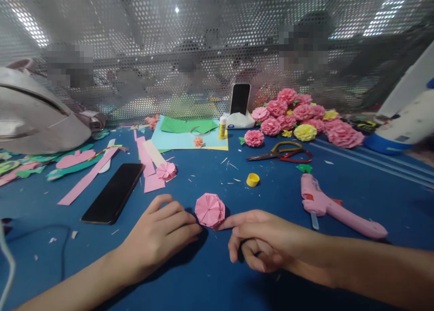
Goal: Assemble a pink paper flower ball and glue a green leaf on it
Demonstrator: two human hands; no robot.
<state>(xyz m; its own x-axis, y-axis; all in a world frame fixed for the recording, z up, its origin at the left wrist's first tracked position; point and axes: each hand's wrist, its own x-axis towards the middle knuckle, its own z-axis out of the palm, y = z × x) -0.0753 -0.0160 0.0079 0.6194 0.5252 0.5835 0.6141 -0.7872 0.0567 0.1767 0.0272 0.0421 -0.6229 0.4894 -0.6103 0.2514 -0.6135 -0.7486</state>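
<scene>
A round, pleated pink paper rosette (209,210) lies on the blue table between my two hands. My left hand (159,234) rests palm down with loosely bent fingers, its fingertips close against the rosette's left side. From the right, the stretched index finger of my right hand (264,238) touches the lower right edge of the rosette, while the other fingers curl loosely. Neither hand grips anything. Just beyond is a yellow cap (252,180). A smaller pink paper flower (166,171) sits on pink paper strips (145,155).
A phone (113,193) lies left; a pink glue gun (339,207) and scissors (283,153) lie right. At the back are a glue stick (222,128), coloured sheets (188,143), a propped phone (240,98) and piled paper flowers (305,114). A bag (37,116) stands far left.
</scene>
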